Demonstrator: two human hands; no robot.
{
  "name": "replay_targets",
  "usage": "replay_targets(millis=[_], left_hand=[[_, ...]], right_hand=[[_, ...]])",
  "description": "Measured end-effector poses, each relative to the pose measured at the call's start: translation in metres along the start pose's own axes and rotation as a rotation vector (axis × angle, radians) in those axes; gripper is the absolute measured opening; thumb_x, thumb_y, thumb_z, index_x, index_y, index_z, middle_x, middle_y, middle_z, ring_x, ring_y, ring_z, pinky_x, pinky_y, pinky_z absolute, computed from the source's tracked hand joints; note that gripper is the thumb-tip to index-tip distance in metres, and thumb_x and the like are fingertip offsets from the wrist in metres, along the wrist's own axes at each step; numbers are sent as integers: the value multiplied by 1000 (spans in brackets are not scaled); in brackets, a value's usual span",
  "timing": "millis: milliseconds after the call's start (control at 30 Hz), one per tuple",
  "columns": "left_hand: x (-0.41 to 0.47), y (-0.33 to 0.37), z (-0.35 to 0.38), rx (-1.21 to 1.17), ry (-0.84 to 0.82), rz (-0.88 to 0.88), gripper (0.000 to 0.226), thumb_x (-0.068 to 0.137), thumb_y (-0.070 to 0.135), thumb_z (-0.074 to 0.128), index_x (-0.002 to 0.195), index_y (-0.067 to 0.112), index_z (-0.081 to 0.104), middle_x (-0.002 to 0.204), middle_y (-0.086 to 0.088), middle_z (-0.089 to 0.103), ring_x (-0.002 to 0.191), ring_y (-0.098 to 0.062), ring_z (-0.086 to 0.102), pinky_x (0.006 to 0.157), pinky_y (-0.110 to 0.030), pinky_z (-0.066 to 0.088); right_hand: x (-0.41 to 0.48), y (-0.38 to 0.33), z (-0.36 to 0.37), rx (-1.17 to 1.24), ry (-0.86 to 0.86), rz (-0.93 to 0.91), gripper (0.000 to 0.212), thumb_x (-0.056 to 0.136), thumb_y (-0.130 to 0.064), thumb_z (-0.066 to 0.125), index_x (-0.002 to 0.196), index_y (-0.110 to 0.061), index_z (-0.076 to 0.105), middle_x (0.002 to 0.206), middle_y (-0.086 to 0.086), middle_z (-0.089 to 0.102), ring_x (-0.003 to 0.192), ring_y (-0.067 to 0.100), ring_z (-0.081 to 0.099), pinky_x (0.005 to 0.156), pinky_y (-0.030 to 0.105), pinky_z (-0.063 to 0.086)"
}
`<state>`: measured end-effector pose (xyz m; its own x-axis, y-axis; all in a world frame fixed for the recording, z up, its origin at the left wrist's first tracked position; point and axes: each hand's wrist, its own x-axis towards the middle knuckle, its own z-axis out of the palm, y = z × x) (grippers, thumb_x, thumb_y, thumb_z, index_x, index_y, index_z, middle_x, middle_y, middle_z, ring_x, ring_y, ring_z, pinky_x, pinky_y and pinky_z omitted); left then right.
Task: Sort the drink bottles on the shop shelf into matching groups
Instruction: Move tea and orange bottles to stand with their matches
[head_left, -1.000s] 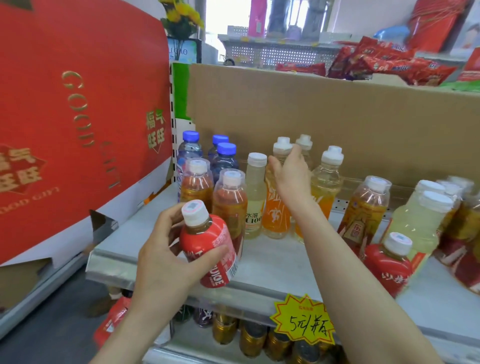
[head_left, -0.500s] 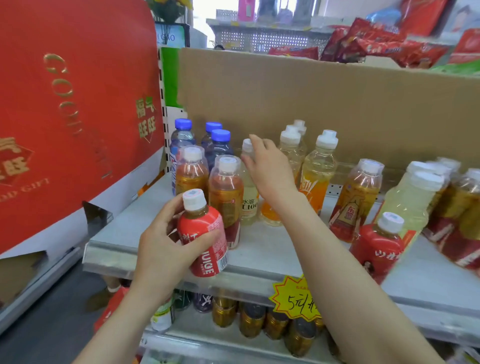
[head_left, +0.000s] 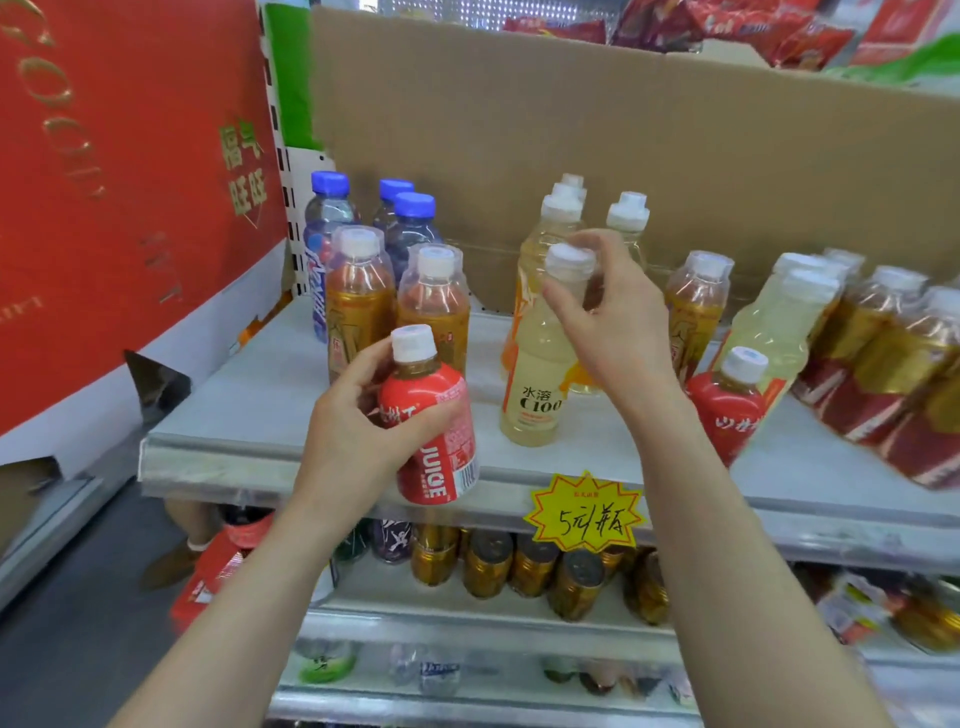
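Bottles crowd the shelf (head_left: 260, 415): three blue-capped bottles (head_left: 410, 228) at ten o'clock, two amber bottles (head_left: 358, 296) just before them, three orange-labelled bottles (head_left: 558, 228) at twelve. At seven o'clock the left hand (head_left: 353, 441) curls round a red bottle (head_left: 436, 431) marked JUICE; a second red bottle (head_left: 724, 410) stands at three. Centre, the right hand (head_left: 618, 332) pinches the top of a pale bottle (head_left: 540, 374) reading C100.

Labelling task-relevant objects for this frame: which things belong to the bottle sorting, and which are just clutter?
In the job: left hand gripping the red juice bottle; right hand pinching the C100 bottle; second red bottle; amber tea bottles; blue-capped bottles; shelf.
Just there: price tag; red gift box; cardboard backing; cans below.
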<state>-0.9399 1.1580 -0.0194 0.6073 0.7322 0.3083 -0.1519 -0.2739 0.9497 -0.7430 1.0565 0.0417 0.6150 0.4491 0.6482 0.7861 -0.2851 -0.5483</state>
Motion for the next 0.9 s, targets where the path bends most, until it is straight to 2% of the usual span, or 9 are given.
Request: replay_targets(millis=[100, 167, 233, 333, 533, 600, 733, 833, 900], left_hand=[[-1, -4, 5, -26, -23, -26, 52, 58, 46, 76, 103, 56, 54, 99, 34, 62, 90, 17, 60, 72, -17, 52], [-2, -6, 9, -36, -24, -33, 50, 58, 46, 76, 102, 56, 54, 99, 32, 62, 91, 13, 62, 75, -21, 53], [-2, -7, 12, -53, -25, -40, 48, 59, 45, 75, 102, 54, 54, 101, 29, 61, 90, 11, 61, 74, -21, 52], [-4, -9, 16, -86, -30, -39, 48, 61, 41, 75, 104, 51, 56, 103, 26, 61, 88, 16, 62, 73, -21, 50], [-8, -13, 19, -149, -39, -34, 75, 56, 42, 78, 128, 36, 59, 120, 9, 67, 108, -11, 65, 85, -34, 54], [-9, -10, 23, -157, -50, -34, 76, 56, 43, 77, 130, 35, 59, 121, 9, 66, 108, -12, 64, 83, -33, 53], [-15, 0, 43, -178, -84, -32, 62, 57, 42, 75, 117, 42, 60, 113, 14, 66, 101, -7, 65, 77, -27, 52], [-25, 8, 71, -186, -111, -19, 62, 56, 42, 76, 117, 39, 61, 107, 16, 70, 97, -6, 68, 73, -21, 55], [-32, 12, 93, -190, -136, 6, 61, 56, 42, 78, 114, 41, 63, 99, 19, 72, 92, -2, 70, 67, -16, 56]], right_hand=[[-22, 9, -1, 114, 48, 91, 58, 90, -44, 69, 140, -33, 42, 109, -8, 66, 95, 15, 64, 83, 37, 53], [-37, 13, 8, 201, -50, 195, 76, 87, -44, 73, 149, -35, 30, 125, -6, 64, 109, 14, 64, 91, 35, 52], [-48, 16, 21, 249, -144, 262, 83, 86, -38, 77, 152, -29, 28, 136, -8, 58, 118, 10, 59, 101, 36, 49], [-54, 16, 31, 260, -153, 273, 77, 86, -34, 77, 148, -25, 32, 132, -7, 60, 116, 11, 59, 102, 42, 49], [-63, 8, 1, 247, -27, 306, 70, 86, -44, 76, 144, -30, 39, 121, -14, 65, 112, 11, 64, 99, 41, 51], [-74, 8, -19, 278, 36, 295, 68, 86, -45, 75, 142, -35, 38, 118, -19, 66, 109, 4, 65, 98, 36, 52], [-98, 14, -62, 376, 137, 310, 60, 86, -37, 78, 134, -39, 43, 105, -33, 66, 99, -8, 65, 88, 24, 53], [-116, 31, -93, 393, 187, 317, 61, 86, -33, 79, 136, -31, 46, 105, -27, 69, 96, -3, 68, 86, 29, 56], [-125, 49, -114, 387, 203, 317, 59, 86, -30, 78, 135, -34, 45, 104, -27, 69, 94, 0, 70, 85, 35, 58]])
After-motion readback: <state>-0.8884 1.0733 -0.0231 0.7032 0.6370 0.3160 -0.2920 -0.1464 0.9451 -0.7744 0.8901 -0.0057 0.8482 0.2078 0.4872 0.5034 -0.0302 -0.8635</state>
